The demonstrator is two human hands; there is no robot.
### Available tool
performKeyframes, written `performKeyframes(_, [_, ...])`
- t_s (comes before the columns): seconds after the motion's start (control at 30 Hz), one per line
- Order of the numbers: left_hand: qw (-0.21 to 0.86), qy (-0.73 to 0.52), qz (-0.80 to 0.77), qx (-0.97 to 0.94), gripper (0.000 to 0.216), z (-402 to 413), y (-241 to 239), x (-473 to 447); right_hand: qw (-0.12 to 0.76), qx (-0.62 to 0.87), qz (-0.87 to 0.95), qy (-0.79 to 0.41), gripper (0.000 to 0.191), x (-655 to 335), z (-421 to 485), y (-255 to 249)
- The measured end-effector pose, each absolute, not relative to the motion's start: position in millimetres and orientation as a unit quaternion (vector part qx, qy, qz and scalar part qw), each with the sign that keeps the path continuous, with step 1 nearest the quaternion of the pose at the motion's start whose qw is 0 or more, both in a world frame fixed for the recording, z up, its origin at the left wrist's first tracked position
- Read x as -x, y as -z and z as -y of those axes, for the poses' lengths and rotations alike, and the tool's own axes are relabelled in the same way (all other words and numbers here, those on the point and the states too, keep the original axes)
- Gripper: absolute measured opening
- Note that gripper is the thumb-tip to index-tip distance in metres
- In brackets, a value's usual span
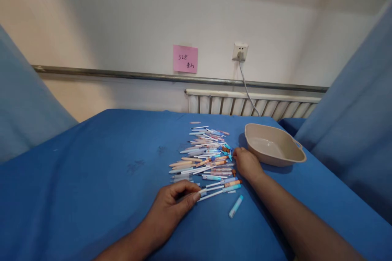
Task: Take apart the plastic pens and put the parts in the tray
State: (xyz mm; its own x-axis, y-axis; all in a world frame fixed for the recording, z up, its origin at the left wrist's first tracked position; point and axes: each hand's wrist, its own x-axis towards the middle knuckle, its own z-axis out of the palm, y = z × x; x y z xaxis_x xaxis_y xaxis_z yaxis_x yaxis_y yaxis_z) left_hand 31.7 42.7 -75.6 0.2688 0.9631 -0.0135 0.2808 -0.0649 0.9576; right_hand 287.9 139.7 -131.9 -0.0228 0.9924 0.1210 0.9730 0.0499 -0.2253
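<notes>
My left hand [171,206] is closed, with thumb and forefinger pinching the near ends of a few white-stemmed pens [214,193] with blue, orange and teal ends. Beyond it spreads a loose pile of pens and pen parts [196,164], in white, peach, grey and orange. My right hand [247,165] is at the pile's right edge, fingers curled down beside small brown and teal pieces [227,149]. Whether anything is in those fingers is hidden. A short teal-tipped pen barrel [236,206] lies alone in front of the pile.
A beige plastic basin [275,157] stands on the blue cloth [116,187] just right of my right hand. Behind are a radiator [226,104], a metal rail [128,74], a plugged-in cord [246,85] and a pink note [185,59]. Blue curtains hang on both sides.
</notes>
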Motion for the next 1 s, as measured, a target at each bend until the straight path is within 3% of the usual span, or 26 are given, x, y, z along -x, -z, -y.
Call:
performKeyframes(0.3, [0.511, -0.423, -0.398, -0.634, 0.009, -42, 77, -24, 0.152, 0.675, 0.721, -0.046, 0.026, -284, -133, 130])
performKeyframes(0.57, [0.467, -0.471, -0.35, -0.661, 0.007, -37, 71, -20, 0.246, 0.633, 0.731, -0.066, 0.027, -282, -125, 127])
performKeyframes(0.67, [0.457, -0.461, -0.355, -0.673, 0.011, -36, 69, -21, 0.321, 0.59, 0.736, -0.086, 0.021, -279, -118, 124])
performKeyframes(0.83, [0.453, -0.452, -0.359, -0.68, 0.01, -37, 70, -21, 0.492, 0.506, 0.651, -0.279, 0.022, -258, -91, 105])
performKeyframes(1.0, [0.458, -0.445, -0.363, -0.679, 0.007, -38, 71, -21, 0.532, 0.398, 0.568, -0.486, 0.016, -227, -51, 80])
